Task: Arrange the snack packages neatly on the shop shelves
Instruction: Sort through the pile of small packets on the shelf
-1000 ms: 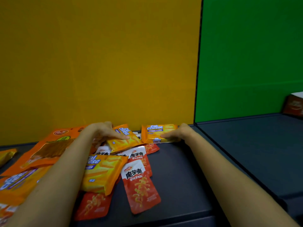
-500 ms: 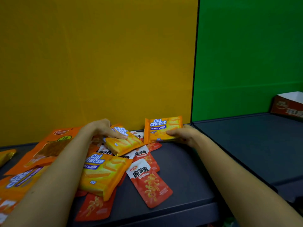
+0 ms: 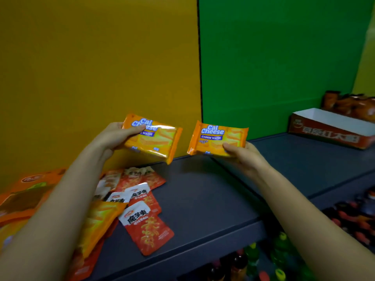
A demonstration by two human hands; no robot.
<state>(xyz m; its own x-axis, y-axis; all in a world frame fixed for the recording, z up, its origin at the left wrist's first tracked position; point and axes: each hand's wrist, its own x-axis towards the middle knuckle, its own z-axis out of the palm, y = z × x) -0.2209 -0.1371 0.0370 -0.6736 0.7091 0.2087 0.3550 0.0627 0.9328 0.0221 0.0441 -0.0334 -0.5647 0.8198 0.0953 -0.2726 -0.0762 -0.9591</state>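
Orange wafer packs (image 3: 218, 137), one per hand (image 3: 244, 154).

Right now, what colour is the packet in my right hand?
Orange packet with white and blue lettering; best seen in the head view.

The left pack (image 3: 154, 138) and right pack (image 3: 215, 138) are wrapped in glossy, crinkled plastic film, and the same shine is shown by the red sachets (image 3: 149, 230). The shelf (image 3: 203, 199) is finished smooth and matt, as are the yellow panel (image 3: 91, 67) and green panel (image 3: 284, 57); the tray (image 3: 324, 132) is made of printed cardboard.
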